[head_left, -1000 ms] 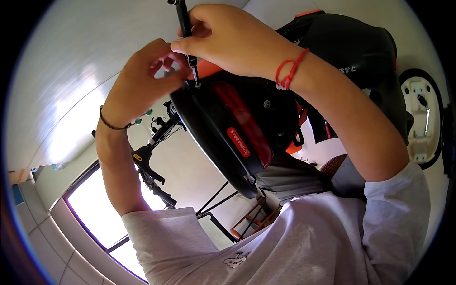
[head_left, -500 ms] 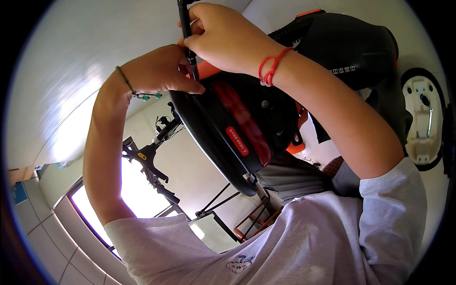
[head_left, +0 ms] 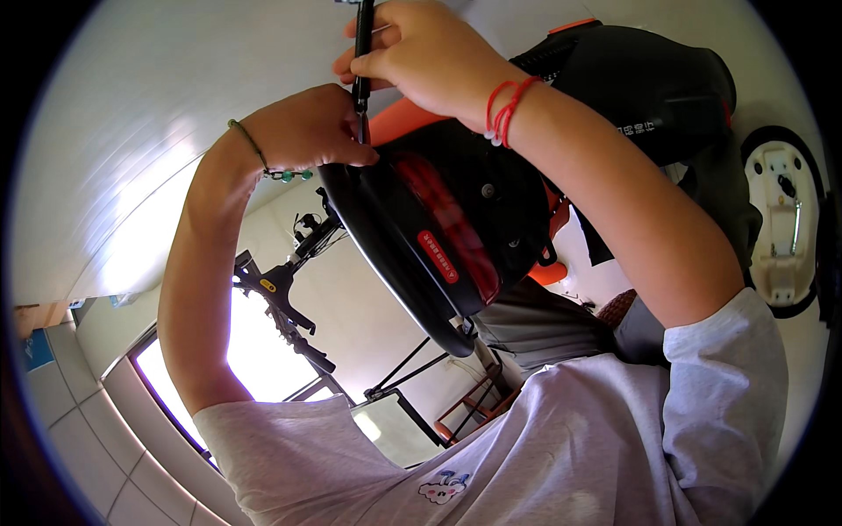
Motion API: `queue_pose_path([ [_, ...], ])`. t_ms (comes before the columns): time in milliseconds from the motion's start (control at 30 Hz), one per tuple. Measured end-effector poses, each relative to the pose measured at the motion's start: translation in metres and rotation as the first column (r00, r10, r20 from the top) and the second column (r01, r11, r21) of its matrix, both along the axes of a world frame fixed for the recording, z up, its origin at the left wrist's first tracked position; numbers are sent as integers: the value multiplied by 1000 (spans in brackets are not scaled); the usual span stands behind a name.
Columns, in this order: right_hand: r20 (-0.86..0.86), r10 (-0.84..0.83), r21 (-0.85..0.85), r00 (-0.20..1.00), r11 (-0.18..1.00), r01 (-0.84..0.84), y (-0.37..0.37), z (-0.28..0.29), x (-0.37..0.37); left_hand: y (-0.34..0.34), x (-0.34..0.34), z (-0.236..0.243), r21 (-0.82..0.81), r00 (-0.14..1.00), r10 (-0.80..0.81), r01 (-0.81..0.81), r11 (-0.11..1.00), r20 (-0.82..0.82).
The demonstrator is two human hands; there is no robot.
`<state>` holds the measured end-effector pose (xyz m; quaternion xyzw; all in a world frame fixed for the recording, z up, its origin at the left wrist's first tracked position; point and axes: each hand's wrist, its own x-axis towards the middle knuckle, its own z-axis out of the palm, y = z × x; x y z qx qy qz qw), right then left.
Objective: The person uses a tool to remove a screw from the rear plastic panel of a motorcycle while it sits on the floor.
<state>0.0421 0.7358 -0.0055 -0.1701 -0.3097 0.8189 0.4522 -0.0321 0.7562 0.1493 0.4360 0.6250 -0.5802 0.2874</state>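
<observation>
A slim black screwdriver-like tool (head_left: 364, 53) with a metal tip stands nearly upright at the top. My right hand (head_left: 417, 53) holds its shaft between thumb and fingers, the fingertips partly loosened around it. The tip points down to the far end of a black vehicle tail section (head_left: 395, 210), which has a long red tail light (head_left: 447, 219) and a curved black grab rail (head_left: 373, 263). My left hand (head_left: 320, 131) is closed at that end, its thumb beside the tool's tip. Its other fingers and whatever they hold are hidden.
A large black seat-like part (head_left: 649, 88) lies beyond my right forearm. Farther right is a cream, black-rimmed pan-shaped part (head_left: 783, 219). A handlebar with a brake lever (head_left: 276, 289) stands on the left, before a bright window. Orange body panels (head_left: 408, 118) show around the tail.
Both hands and the tool have shifted slightly right. My right hand's fingers have loosened and spread around the tool. A silver part now shows at the tool's upper end.
</observation>
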Motion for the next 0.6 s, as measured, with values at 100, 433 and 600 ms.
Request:
queue_pose_path([
  [100, -221, -70, -163, 973, 986, 34, 3, -1, 2, -1, 4, 0, 31, 1000, 5, -4, 1000, -7],
  [433, 3, -214, -151, 977, 966, 212, 0, -25, 33, -6, 11, -7, -40, 991, -121, 119, 992, -49],
  [600, 117, -164, -124, 979, 976, 179, -12, -35, 56, -16, 12, -3, 28, 944, -323, 321, 947, 70],
])
